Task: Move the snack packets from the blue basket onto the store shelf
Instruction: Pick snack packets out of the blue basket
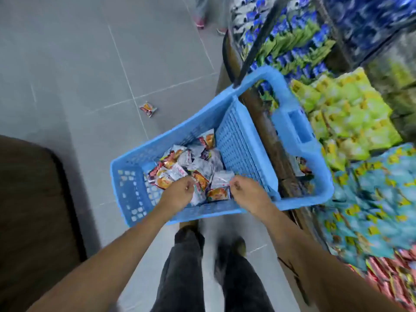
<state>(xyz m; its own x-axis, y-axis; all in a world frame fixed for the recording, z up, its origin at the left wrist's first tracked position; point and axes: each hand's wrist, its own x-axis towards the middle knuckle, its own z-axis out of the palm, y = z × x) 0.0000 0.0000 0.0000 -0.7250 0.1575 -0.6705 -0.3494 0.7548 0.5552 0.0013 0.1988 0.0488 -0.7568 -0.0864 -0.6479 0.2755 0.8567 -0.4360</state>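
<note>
Both hands are in the basket (299,129). Left hand (177,193) and right hand (246,192) fingers curl onto packets (202,167).

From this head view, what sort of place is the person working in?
Most likely a shop aisle. Shelves at right are packed with rows of bagged goods, a blue basket of snack packets rests against them, and the floor is grey tile.
</note>
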